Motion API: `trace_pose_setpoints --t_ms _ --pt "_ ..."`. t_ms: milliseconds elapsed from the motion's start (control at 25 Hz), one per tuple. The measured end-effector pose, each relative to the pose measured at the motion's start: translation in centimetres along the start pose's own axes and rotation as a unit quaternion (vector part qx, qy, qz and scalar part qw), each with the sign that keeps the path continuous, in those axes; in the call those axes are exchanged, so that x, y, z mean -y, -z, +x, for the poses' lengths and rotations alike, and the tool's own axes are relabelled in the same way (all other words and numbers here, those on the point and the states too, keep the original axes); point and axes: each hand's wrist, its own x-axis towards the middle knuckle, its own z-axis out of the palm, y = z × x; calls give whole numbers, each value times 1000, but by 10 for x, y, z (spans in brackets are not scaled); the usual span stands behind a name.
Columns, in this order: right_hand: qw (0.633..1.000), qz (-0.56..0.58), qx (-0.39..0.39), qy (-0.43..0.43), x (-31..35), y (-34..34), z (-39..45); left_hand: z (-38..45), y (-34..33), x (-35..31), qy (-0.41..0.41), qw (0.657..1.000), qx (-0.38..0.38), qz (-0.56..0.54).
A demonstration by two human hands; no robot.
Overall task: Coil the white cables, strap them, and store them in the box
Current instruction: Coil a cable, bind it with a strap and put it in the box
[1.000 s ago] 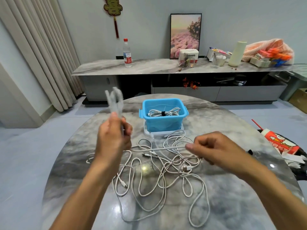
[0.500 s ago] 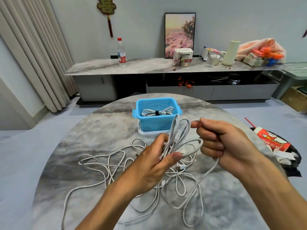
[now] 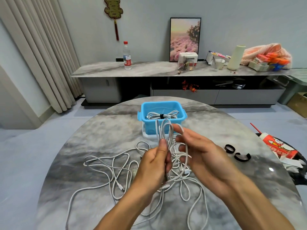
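Since half a second earlier, the hands had drawn closer. The left hand point(image 3: 154, 165) pinched the upright coil point(image 3: 163, 131); the right hand point(image 3: 201, 156), fingers loosely spread, touched its loops. Loose cables point(image 3: 114, 171) sprawled over the tabletop point(image 3: 79, 150). Two straps point(image 3: 235, 152) lay right; the box point(image 3: 163, 113) beyond held one strapped cable point(image 3: 162, 115).

Home living room: long low grey marble-top media cabinet point(image 3: 166, 70) against pale wall, framed pink flower-field picture point(image 3: 185, 39) leaning on it, red-and-gold knot ornament point(image 3: 114, 12) hanging above, beige pleated floor-length curtains point(image 3: 43, 52) at left; clear plastic water bottle with red cap point(image 3: 127, 55), tissue box, cream cylinder, pile of orange snack packs on cabinet; round grey marble tabletop point(image 3: 99, 135) in foreground, grey floor
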Motion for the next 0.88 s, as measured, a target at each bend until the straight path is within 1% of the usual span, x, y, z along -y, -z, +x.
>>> trace_pose_setpoints --t_ms 40,80,160,240,280,360,440,560,720,800,880 --pt "999 -45 -7 13 -3 -2 0 -1 0 2 17 1000 7 -21" --pt "998 -57 -8 23 -4 -2 0 -1 0 3 19 1000 17 -18" --pt "999 -19 -14 29 -5 -3 -1 -2 -1 5 4 999 35 28" --pt "997 -27 -58 47 -9 -2 -2 -3 -5 7 12 998 43 42" --pt "993 -57 -79 67 -12 -2 -1 -3 -6 8 27 998 47 22" --pt "977 -144 -101 124 -17 -2 1 -3 -8 9 65 995 58 -40" --pt "959 -209 -92 168 -20 -3 2 -4 -6 9 88 992 59 -71" --pt "943 -243 -97 206 -21 1 3 -4 -4 6 130 986 74 -69" --pt "909 -312 -110 252 -21 6 5 -3 -1 -2 154 980 95 -87" --pt "906 -308 -129 259 -23 5 5 -2 4 -6 147 979 121 -78" --pt "915 -268 -172 249 -29 0 3 -3 6 -10 134 981 121 -71"
